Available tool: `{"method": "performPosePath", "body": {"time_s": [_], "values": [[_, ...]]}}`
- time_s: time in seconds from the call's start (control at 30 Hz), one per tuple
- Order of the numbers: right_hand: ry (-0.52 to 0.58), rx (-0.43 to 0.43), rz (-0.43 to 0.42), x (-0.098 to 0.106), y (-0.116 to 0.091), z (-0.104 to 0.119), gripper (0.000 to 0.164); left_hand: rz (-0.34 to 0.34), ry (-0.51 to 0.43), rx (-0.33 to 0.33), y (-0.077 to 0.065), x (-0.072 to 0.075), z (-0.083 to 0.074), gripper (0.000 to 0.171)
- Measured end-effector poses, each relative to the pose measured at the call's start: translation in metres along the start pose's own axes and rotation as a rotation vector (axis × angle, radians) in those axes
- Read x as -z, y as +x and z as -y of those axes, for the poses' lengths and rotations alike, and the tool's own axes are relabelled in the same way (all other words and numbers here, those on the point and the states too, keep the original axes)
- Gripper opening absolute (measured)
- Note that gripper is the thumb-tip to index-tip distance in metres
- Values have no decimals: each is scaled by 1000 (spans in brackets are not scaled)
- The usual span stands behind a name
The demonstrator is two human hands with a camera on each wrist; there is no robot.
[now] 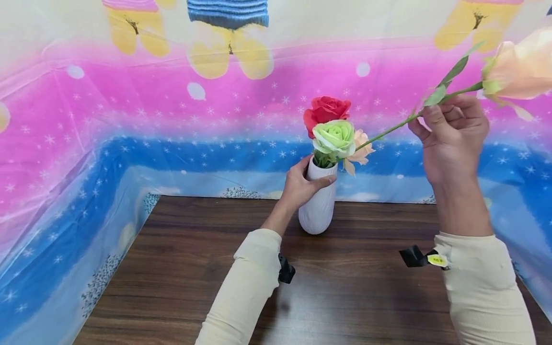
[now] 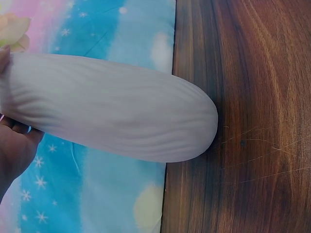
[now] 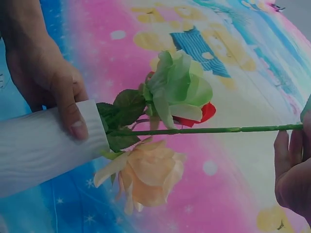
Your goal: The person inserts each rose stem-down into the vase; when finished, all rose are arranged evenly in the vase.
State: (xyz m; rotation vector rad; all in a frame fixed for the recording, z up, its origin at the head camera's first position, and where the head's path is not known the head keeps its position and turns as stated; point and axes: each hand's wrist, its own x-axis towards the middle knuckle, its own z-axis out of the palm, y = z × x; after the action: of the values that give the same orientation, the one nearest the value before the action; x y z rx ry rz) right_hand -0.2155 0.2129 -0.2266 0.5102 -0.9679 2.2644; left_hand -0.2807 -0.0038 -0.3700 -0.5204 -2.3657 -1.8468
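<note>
A white vase [image 1: 318, 206] with a rippled surface stands on the brown table, leaning slightly. My left hand [image 1: 299, 184] grips it near the rim, the thumb across its front. In its mouth sit a red rose [image 1: 326, 112], a pale green rose [image 1: 334, 138] and a peach rose [image 3: 154, 173]. Up at the right, my right hand [image 1: 459, 132] pinches the green stem of a larger-looking peach rose [image 1: 523, 67] below its bloom. That stem slants down toward the vase, and in the right wrist view its lower end reaches the vase's mouth among the leaves.
The wood-grain table [image 1: 207, 268] spreads beneath both arms. Behind it and along the sides hangs a printed cloth [image 1: 172, 110] in pink, blue and white, meeting the table's back edge close behind the vase. Dark wrist devices [image 1: 414, 256] stick out from the cream sleeves.
</note>
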Motion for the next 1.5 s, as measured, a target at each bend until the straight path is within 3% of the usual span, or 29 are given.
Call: {"method": "performPosePath", "body": {"time_s": [0.1, 0.33, 0.57, 0.7, 0.93, 1.07, 1.27, 1.5], "values": [[-15, -3, 20, -2, 0, -5, 11, -3, 2, 2, 0, 0, 0, 67], [-213, -17, 69, -8, -3, -28, 14, -4, 3, 0, -1, 2, -1, 68], [-355, -13, 170, -9, -10, -65, 26, -3, 0, 0, -1, 2, 0, 68], [-506, 1, 209, -2, -17, -88, 31, -4, -3, -1, -1, 1, -1, 66], [-807, 22, 260, 17, -32, -117, 5, -7, 7, -21, -3, -3, -1, 58], [-974, 21, 262, 26, -40, -122, 5, -6, 8, -30, -3, -5, -3, 57], [-1164, 10, 362, 31, -41, -119, 11, 1, 3, -40, -4, -6, -3, 58], [-1124, -97, 406, 34, -45, -105, 26, 17, -43, -44, -3, -8, 1, 60]]}}
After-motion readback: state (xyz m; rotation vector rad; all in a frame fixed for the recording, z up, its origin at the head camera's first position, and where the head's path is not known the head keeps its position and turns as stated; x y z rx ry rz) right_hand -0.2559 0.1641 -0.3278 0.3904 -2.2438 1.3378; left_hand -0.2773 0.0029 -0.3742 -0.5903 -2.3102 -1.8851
